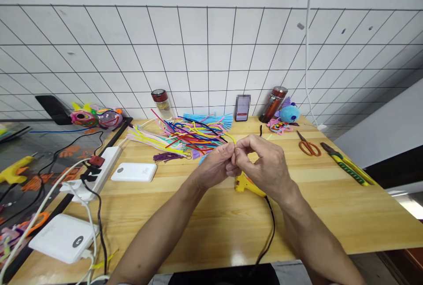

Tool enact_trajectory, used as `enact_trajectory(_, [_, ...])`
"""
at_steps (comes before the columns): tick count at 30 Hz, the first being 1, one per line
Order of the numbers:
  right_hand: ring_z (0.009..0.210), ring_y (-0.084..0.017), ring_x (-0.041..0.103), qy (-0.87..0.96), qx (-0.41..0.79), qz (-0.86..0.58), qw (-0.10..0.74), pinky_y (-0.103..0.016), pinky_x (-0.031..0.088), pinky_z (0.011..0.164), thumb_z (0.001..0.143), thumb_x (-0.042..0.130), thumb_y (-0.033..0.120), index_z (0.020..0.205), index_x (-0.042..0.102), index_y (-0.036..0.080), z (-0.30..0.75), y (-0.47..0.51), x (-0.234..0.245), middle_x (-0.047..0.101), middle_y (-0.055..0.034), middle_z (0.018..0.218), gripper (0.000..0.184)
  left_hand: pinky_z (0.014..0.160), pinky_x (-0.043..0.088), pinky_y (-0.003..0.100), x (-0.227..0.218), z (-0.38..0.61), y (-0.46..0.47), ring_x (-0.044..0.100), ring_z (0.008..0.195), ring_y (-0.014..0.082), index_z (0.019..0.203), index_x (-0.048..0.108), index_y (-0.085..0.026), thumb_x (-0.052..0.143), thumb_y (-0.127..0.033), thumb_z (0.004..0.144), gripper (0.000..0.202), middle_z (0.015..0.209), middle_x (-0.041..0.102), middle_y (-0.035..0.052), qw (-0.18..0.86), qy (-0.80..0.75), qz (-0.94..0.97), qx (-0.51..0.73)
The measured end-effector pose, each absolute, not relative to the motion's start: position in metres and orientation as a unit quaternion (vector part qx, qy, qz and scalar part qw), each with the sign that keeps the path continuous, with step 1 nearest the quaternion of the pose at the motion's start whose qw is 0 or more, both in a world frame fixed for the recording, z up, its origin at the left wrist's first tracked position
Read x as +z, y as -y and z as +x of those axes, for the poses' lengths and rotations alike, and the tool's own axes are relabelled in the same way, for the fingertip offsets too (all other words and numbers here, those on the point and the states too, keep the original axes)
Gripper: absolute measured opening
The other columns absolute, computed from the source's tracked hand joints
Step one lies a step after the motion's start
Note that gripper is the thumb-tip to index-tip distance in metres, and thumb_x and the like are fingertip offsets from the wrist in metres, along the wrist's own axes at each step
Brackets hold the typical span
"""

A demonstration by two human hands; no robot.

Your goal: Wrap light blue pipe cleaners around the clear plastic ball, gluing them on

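Note:
My left hand and my right hand meet above the middle of the wooden table, fingers pinched together. Between the fingertips runs a thin yellow pipe cleaner, held by both hands. Just behind them lies a heap of coloured pipe cleaners. A yellow glue gun rests on the table under my right hand, and its black cord trails toward the near edge.
A power strip, a white power bank and a second one sit at left. Orange scissors and a yellow-green tool lie at right. Two bottles, a phone and pipe-cleaner toys line the tiled wall.

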State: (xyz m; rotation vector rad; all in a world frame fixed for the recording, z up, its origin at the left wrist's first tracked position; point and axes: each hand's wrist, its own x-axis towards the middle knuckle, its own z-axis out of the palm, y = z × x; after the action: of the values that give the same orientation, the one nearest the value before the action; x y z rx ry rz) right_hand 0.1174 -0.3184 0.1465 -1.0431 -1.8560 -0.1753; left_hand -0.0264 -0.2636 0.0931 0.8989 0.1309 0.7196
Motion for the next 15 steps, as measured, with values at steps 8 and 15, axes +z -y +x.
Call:
enact_trajectory(8, [0.058, -0.013, 0.062, 0.748, -0.089, -0.432, 0.496, -0.026, 0.050, 0.060, 0.086, 0.058, 0.007, 0.077, 0.058, 0.025, 0.1142, 0.3178, 0.1460, 0.064, 0.0040, 0.066, 0.019, 0.049, 0.035, 0.018, 0.0966, -0.0268, 0.2657, 0.031, 0.046, 0.0046, 0.066, 0.053, -0.017, 0.087, -0.063, 0.084, 0.060, 0.052, 0.037, -0.0081, 0.846, -0.049, 0.430, 0.312])
enact_trajectory(15, [0.058, -0.012, 0.063, 0.734, -0.028, -0.444, 0.513, -0.025, 0.050, 0.059, 0.088, 0.060, 0.009, 0.080, 0.058, 0.024, 0.1151, 0.3192, 0.1456, 0.064, 0.0044, 0.067, 0.017, 0.049, 0.035, 0.019, 0.0933, -0.0268, 0.2662, 0.035, 0.044, 0.0054, 0.062, 0.053, -0.017, 0.086, -0.063, 0.085, 0.061, 0.049, 0.038, -0.0072, 0.862, -0.031, 0.401, 0.309])
